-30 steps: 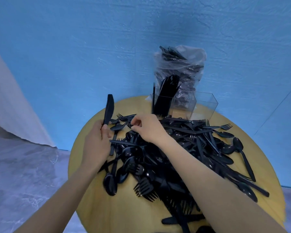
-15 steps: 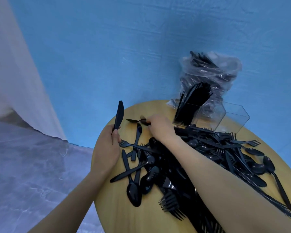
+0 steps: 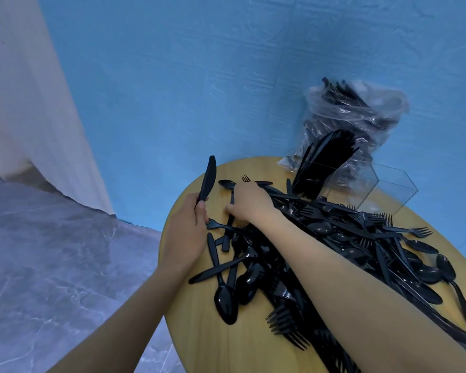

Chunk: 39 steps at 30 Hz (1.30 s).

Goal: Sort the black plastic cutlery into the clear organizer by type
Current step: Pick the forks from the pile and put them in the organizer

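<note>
A heap of black plastic cutlery point(image 3: 342, 238) covers the round wooden table point(image 3: 199, 332): forks, spoons and knives mixed. My left hand point(image 3: 184, 232) grips a black knife point(image 3: 209, 181) by its handle, blade pointing up, at the table's left edge. My right hand point(image 3: 249, 203) reaches into the far left of the heap, its thumb and curled fingers closing on a knife point(image 3: 228, 235) lying there. The clear organizer point(image 3: 393, 189) stands at the back; its left compartment holds several upright knives point(image 3: 323, 162), and the compartments to the right look empty.
A clear plastic bag point(image 3: 361, 114) full of black cutlery leans against the blue wall behind the organizer. A loose spoon point(image 3: 226, 184) lies just beyond my right hand. The table edge drops to a grey marble floor point(image 3: 51, 265) at the left.
The view has swung left. My right hand has pulled back slightly from the far edge onto a knife in the heap. My left hand still holds its knife upright.
</note>
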Each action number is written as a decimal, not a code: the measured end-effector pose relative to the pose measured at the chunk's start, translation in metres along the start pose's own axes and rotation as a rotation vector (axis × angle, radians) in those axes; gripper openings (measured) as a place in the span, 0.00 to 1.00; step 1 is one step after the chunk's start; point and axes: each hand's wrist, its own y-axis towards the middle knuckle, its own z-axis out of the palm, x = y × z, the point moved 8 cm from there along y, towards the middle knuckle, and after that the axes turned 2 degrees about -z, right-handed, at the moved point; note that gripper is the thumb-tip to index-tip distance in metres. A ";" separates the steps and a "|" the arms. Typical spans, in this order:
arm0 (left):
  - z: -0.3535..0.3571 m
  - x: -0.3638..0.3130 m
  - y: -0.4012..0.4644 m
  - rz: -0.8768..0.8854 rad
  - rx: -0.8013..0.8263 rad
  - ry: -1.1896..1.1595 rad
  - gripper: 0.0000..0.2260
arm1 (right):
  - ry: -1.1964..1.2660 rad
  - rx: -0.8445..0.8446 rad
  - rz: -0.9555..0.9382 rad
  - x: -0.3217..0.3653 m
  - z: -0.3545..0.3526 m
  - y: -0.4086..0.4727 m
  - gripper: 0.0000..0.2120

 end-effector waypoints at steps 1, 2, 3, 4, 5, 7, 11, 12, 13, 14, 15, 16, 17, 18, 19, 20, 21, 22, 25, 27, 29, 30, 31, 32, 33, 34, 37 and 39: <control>0.000 -0.001 0.000 0.001 0.005 0.001 0.10 | -0.004 0.005 0.014 0.000 0.000 0.001 0.06; 0.000 -0.001 0.000 0.002 0.007 0.001 0.10 | -0.005 0.010 0.029 -0.001 -0.001 0.001 0.05; 0.000 -0.001 -0.001 0.003 0.008 0.002 0.10 | -0.006 0.014 0.043 -0.001 -0.001 0.001 0.05; 0.000 0.000 -0.001 0.000 0.010 0.004 0.10 | -0.010 0.014 0.055 -0.003 -0.002 0.001 0.05; 0.000 0.001 0.000 -0.004 0.012 0.006 0.10 | -0.019 0.011 0.064 -0.003 -0.004 0.000 0.06; 0.000 0.001 0.000 -0.008 0.014 0.010 0.10 | -0.041 0.003 0.075 -0.005 -0.005 0.000 0.09; 0.000 -0.002 0.000 -0.002 0.013 0.025 0.10 | 0.094 -0.017 0.147 -0.014 -0.007 0.002 0.11; 0.000 -0.003 -0.001 0.000 0.017 0.033 0.10 | 0.177 -0.015 0.175 -0.018 -0.007 0.002 0.10; 0.000 -0.004 -0.002 0.004 0.022 0.040 0.10 | 0.276 -0.010 0.206 -0.023 -0.007 0.000 0.10; 0.000 -0.004 -0.002 0.007 0.028 0.044 0.10 | 0.386 -0.005 0.238 -0.028 -0.007 -0.002 0.10; 0.001 -0.004 -0.002 0.009 0.034 0.046 0.10 | 0.507 -0.003 0.270 -0.033 -0.007 -0.004 0.10; 0.001 -0.005 -0.002 0.010 0.037 0.047 0.10 | 0.631 -0.001 0.299 -0.037 -0.008 -0.008 0.08; 0.002 -0.004 -0.001 0.012 0.038 0.048 0.10 | 0.744 -0.004 0.324 -0.040 -0.009 -0.011 0.07; 0.002 -0.004 -0.002 0.014 0.040 0.048 0.09 | 0.831 -0.020 0.346 -0.044 -0.011 -0.016 0.06; 0.002 -0.004 -0.002 0.014 0.043 0.046 0.09 | 0.901 -0.052 0.365 -0.049 -0.014 -0.019 0.06; 0.002 -0.004 -0.002 0.014 0.046 0.042 0.09 | 0.962 -0.100 0.381 -0.055 -0.018 -0.023 0.07; 0.002 -0.004 -0.002 0.014 0.048 0.039 0.09 | 1.019 -0.160 0.393 -0.061 -0.023 -0.027 0.08; 0.002 -0.004 -0.002 0.014 0.048 0.035 0.09 | 1.069 -0.231 0.397 -0.068 -0.028 -0.030 0.08; 0.003 -0.004 -0.002 0.014 0.049 0.031 0.10 | 1.147 -0.425 0.370 -0.083 -0.046 -0.043 0.10; 0.002 -0.005 -0.003 0.015 0.047 0.028 0.11 | 1.132 -0.508 0.326 -0.085 -0.058 -0.052 0.08; 0.002 -0.007 -0.003 0.022 0.052 0.019 0.11 | 1.121 -0.565 0.282 -0.083 -0.067 -0.060 0.07; 0.002 -0.009 -0.004 0.026 0.052 0.014 0.11 | 1.112 -0.586 0.266 -0.083 -0.071 -0.063 0.07; 0.001 -0.010 -0.004 0.029 0.050 0.011 0.11 | 1.101 -0.599 0.258 -0.082 -0.075 -0.067 0.07; -0.001 -0.013 -0.005 0.034 0.049 0.009 0.11 | 1.091 -0.603 0.256 -0.081 -0.078 -0.070 0.06; -0.002 -0.016 -0.006 0.040 0.049 0.007 0.11 | 1.089 -0.600 0.251 -0.079 -0.079 -0.073 0.06; -0.003 -0.021 -0.007 0.049 0.052 0.000 0.11 | 1.093 -0.592 0.244 -0.077 -0.081 -0.077 0.07; -0.001 -0.040 -0.013 0.100 0.081 -0.034 0.09 | 1.108 -0.544 0.200 -0.065 -0.080 -0.087 0.11; 0.005 -0.056 -0.021 0.151 0.134 -0.045 0.08 | 1.096 -0.528 0.182 -0.060 -0.077 -0.094 0.12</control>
